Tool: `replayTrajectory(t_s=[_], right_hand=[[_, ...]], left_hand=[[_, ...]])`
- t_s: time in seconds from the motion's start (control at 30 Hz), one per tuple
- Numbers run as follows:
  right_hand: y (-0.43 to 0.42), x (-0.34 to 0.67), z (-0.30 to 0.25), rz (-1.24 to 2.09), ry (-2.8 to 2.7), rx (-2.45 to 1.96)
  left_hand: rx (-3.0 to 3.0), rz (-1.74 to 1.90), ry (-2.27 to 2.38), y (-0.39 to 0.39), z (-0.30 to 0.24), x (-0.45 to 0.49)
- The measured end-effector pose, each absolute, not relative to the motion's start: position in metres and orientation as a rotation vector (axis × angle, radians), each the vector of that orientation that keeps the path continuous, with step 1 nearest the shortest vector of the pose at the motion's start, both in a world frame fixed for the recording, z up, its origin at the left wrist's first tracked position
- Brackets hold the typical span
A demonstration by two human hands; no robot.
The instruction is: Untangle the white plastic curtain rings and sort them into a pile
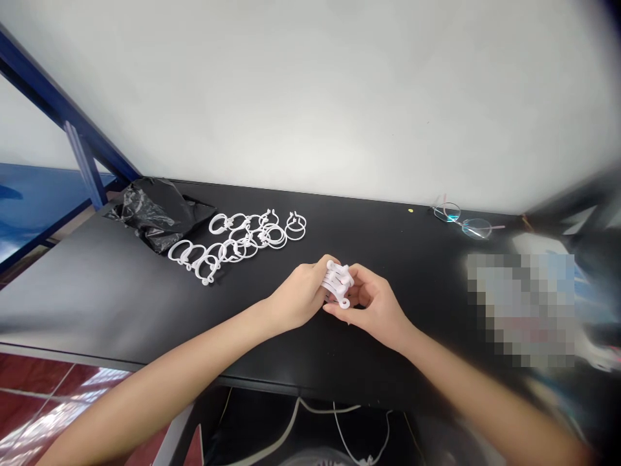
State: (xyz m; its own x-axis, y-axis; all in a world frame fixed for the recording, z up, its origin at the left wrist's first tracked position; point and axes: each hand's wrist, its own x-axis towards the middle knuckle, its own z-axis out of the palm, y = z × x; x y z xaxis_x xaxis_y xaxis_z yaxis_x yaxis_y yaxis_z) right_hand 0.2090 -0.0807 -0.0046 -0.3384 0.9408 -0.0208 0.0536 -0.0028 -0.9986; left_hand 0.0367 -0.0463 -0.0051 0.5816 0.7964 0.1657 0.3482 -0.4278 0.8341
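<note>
A small stack of white plastic rings, with knobs and eyelets at their open ends, is held above the middle of the black table. My left hand wraps round the stack from the left, hiding most of the ring bands. On the other side my right hand curves about the knobbed ends, its index finger touching them and its thumb lying below. More white rings of the same kind lie spread in rough rows on the table, left of my hands and farther back.
A crumpled black plastic bag lies at the back left, near a blue metal frame. Eyeglasses rest at the back right. A blurred, pixelated item covers the right side. Cables hang below the table's front edge.
</note>
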Motion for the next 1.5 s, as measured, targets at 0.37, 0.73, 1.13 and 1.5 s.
replayTrajectory(t_s=[0.37,0.73,1.13,1.5], right_hand=[[-0.074,0.212,-0.001,1.856,-1.410,-0.978],[-0.072,0.217,0.007,2.097,-1.499,-0.809],[-0.071,0.216,0.003,2.181,-1.338,-0.887],[-0.068,0.224,0.008,1.882,-1.283,-1.041]], left_hand=[[1.950,0.560,0.702,-0.048,-0.001,0.037],[2.234,0.387,0.737,-0.045,-0.001,0.034],[2.461,0.304,0.735,-0.041,-0.006,0.031],[2.453,0.409,0.799,-0.036,0.001,0.021]])
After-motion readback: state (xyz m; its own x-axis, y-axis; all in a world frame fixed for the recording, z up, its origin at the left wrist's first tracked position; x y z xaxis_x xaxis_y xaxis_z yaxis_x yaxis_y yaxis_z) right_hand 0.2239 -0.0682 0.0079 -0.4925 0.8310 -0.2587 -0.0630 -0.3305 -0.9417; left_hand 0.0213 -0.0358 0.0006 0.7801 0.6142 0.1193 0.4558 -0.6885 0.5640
